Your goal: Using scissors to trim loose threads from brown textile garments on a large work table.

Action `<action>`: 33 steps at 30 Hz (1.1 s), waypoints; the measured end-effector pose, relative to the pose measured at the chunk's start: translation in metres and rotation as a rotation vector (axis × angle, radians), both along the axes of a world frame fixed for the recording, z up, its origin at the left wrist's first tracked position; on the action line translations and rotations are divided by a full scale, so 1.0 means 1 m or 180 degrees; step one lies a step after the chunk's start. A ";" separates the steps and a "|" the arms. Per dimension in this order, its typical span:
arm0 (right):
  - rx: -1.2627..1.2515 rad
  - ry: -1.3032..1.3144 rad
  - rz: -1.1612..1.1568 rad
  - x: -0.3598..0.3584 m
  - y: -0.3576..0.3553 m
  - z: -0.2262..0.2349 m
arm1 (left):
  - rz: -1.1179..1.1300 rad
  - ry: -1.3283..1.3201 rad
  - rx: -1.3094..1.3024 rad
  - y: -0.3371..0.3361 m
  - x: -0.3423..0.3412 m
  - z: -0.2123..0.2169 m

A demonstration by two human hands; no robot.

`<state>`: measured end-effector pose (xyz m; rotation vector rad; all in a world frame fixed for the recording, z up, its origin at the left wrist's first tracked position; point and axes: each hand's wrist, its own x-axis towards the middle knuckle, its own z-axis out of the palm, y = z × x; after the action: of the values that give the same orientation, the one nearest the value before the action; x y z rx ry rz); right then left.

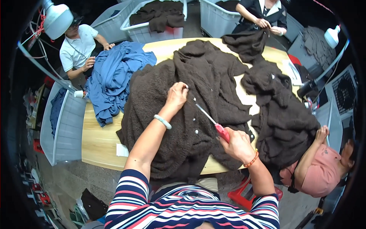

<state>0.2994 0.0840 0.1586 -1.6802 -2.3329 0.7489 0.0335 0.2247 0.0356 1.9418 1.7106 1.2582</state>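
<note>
Head view: big brown fleece garment (179,114) spread mid-table, near edge hanging off. Left hand (176,95) fingers pinched shut on fabric by the button row; right hand (237,144) closed round red-handled scissors (213,123), blades pointing at the pinch. Risk: tips could nick the pile or left fingers if cloth shifts. Wooden table (97,143), blue clothes (114,78) left, grey bins (152,30) far, co-workers around.

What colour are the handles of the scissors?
Red, on the scissors in the right hand. The head view shows it best.
</note>
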 end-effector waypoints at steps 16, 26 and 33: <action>0.0051 0.0638 0.0304 -0.064 0.020 0.018 | 0.2006 0.0235 -0.0222 -0.305 -0.079 0.014; 0.0685 -0.0101 0.1597 -0.262 0.057 0.012 | 0.2026 -0.2269 -0.1148 -0.378 -0.042 -0.021; 0.1769 -0.0471 0.1573 -0.310 0.079 -0.074 | 0.0804 -0.2589 -0.1010 -0.330 -0.025 0.034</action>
<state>-0.0103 0.1632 0.0848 -0.9663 -2.7463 0.0028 0.0082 -0.1056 0.0694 0.8571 1.5835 1.4626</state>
